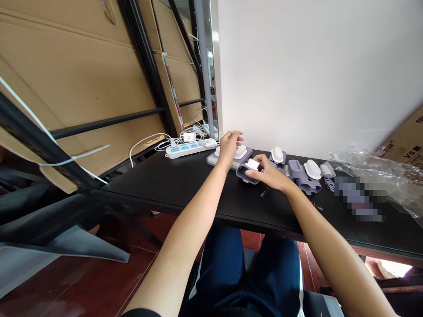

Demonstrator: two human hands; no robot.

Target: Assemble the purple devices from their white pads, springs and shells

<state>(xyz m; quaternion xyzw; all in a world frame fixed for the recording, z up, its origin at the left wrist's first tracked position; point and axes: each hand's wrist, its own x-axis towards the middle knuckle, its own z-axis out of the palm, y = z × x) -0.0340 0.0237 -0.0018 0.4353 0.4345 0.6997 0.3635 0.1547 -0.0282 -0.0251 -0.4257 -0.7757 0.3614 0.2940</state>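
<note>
My right hand (pixel 268 173) grips a purple housing (pixel 246 177) over the black table, thumb and fingers around it, with a white block (pixel 253 164) at its top. To the left, my left hand (pixel 230 145) is raised with curled fingers pressed together; anything between them is too small to make out. Behind and below it are a white oval piece (pixel 240 152) and a larger grey-purple part (pixel 211 159), partly hidden by the wrist. Small screws (pixel 265 192) lie in a row in front of my right hand.
A white power strip (pixel 188 149) with cables sits at the back left. Right of my hands are more purple parts (pixel 294 169) and white oval pieces (pixel 312 169), then clear plastic wrap (pixel 373 169) and a cardboard box (pixel 406 136). A black metal frame (pixel 148 66) stands left.
</note>
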